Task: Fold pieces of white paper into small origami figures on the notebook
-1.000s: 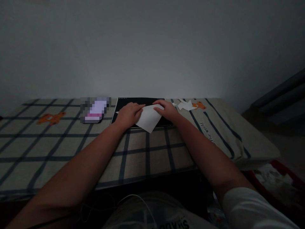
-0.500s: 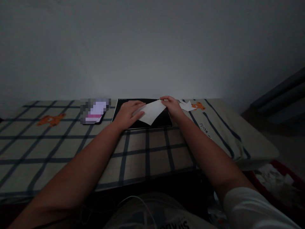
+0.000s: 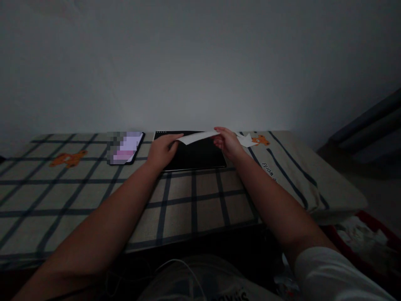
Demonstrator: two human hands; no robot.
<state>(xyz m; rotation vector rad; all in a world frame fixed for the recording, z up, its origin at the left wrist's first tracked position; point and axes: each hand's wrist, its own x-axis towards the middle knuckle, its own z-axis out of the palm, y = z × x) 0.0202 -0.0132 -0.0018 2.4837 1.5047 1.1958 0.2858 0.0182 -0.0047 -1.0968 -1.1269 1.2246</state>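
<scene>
Both hands pinched one white paper [image 3: 197, 136] just above the black pad [image 3: 194, 156]: left hand [image 3: 163, 151] at its left end, right hand [image 3: 227, 143] at its right, long axis running sideways.

The checked bedsheet [image 3: 275, 175] bears upside-down lettering ending in "world".

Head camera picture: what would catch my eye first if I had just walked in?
The white paper sheet, held edge-on between the left hand and the right hand, just above a black board on the checked cloth. Left of the board lies a lit phone; right of it, small white paper scraps.
</scene>
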